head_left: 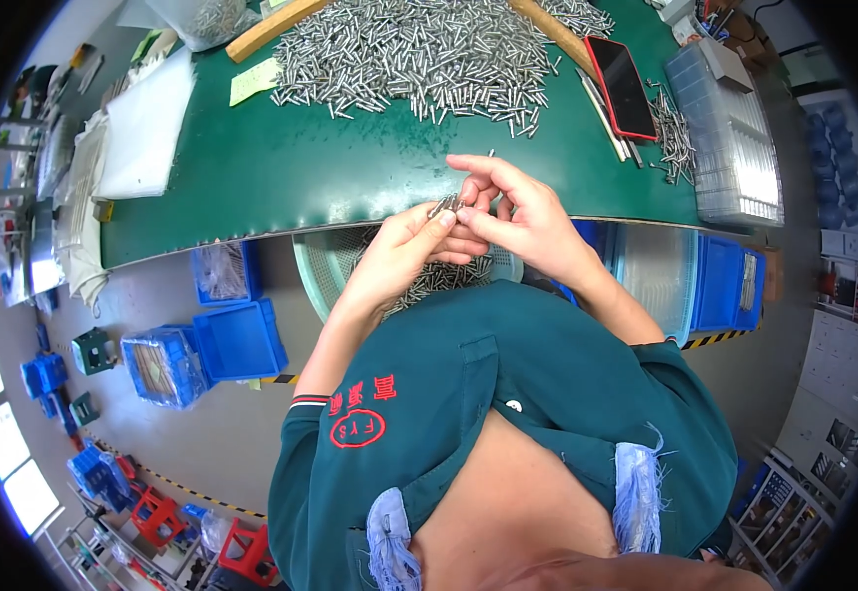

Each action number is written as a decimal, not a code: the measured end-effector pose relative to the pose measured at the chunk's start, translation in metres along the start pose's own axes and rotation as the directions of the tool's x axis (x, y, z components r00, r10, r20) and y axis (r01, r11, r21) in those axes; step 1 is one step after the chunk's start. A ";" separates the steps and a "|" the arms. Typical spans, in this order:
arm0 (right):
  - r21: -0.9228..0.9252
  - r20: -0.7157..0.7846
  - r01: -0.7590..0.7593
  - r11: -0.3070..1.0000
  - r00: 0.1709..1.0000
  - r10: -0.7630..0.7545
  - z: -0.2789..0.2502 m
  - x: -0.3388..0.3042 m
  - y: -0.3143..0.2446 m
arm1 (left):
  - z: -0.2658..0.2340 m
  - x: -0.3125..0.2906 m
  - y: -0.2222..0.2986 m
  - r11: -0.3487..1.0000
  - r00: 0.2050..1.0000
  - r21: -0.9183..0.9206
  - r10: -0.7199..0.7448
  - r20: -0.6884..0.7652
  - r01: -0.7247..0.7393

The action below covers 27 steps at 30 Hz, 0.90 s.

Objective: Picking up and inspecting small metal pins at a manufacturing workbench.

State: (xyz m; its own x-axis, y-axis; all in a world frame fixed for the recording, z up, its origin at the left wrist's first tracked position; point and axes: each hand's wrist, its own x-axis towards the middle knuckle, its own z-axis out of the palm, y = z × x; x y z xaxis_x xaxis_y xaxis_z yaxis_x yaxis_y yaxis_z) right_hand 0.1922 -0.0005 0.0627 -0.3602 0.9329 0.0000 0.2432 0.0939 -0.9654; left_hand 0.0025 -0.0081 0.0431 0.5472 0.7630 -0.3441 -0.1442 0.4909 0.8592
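Several small metal pins (444, 206) lie in my left hand (411, 239), whose fingers and thumb are closed round them. My right hand (516, 215) meets it at the table's front edge, thumb and fingertips pinched at the same pins, with the index finger stretched out above. What exactly the right fingertips grip is too small to tell. Below both hands, a pale green basket (316, 274) holds many more metal pins (439, 283), partly hidden by my hands and shirt. Across the green table (281, 182) spreads a large heap of the same pins (414, 59).
Two wooden bars (273, 30) (555, 35) flank the heap. At the right are a red-edged phone (621, 89), thin rods (606, 116), a smaller pin pile (673, 138) and clear plastic trays (729, 138). White sheets (150, 128) lie left; blue bins (242, 338) stand on the floor.
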 end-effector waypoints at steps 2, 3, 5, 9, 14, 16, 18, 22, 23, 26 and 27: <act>-0.008 0.001 -0.020 1.000 1.000 0.020 0.000 0.000 0.001 | 0.000 0.000 0.000 1.000 1.000 -0.003 -0.003 0.000 0.003; 0.002 0.002 -0.014 1.000 1.000 0.014 0.000 0.001 0.003 | 0.000 0.000 0.000 1.000 1.000 -0.005 -0.012 0.000 0.012; 0.011 0.004 -0.009 1.000 1.000 0.009 0.001 0.001 0.005 | -0.001 0.001 0.000 1.000 1.000 -0.007 -0.021 -0.001 0.021; 0.014 0.006 -0.015 1.000 1.000 0.015 0.001 0.002 0.006 | -0.005 0.002 -0.004 0.996 0.999 -0.068 -0.048 0.015 0.049; 0.041 0.005 -0.022 0.999 1.000 0.022 0.002 0.003 0.008 | -0.007 0.003 -0.005 0.994 0.999 -0.099 -0.048 0.023 0.050; 0.037 0.010 -0.027 0.999 1.000 0.027 0.002 0.004 0.009 | -0.008 0.004 -0.006 0.995 0.999 -0.088 -0.036 0.023 0.037; 0.042 0.011 -0.033 0.999 0.999 0.033 0.002 0.004 0.010 | -0.009 0.004 -0.007 0.997 0.999 -0.074 -0.037 0.013 0.038; 0.027 0.006 -0.028 0.999 1.000 0.028 0.002 0.005 0.012 | -0.007 0.004 -0.004 0.999 0.999 -0.031 -0.039 -0.014 0.039; 0.027 0.006 -0.028 0.999 1.000 0.028 0.002 0.005 0.012 | -0.006 0.004 -0.004 0.999 0.999 -0.031 -0.039 -0.014 0.039; 0.069 0.023 -0.055 0.996 0.998 0.053 0.001 0.005 0.014 | -0.006 0.004 -0.005 1.000 1.000 0.001 -0.026 -0.013 0.026; 0.060 0.033 -0.045 0.997 0.999 0.043 0.000 0.006 0.014 | -0.006 0.004 -0.005 0.999 0.999 0.017 -0.027 -0.022 0.028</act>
State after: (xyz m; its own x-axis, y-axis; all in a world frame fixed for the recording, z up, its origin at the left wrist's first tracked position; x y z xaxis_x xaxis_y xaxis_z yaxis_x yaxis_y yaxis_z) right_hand 0.1934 0.0062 0.0491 -0.3794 0.9239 -0.0501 0.2050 0.0312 -0.9783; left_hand 0.0002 -0.0051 0.0354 0.5331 0.7582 -0.3755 -0.1151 0.5047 0.8556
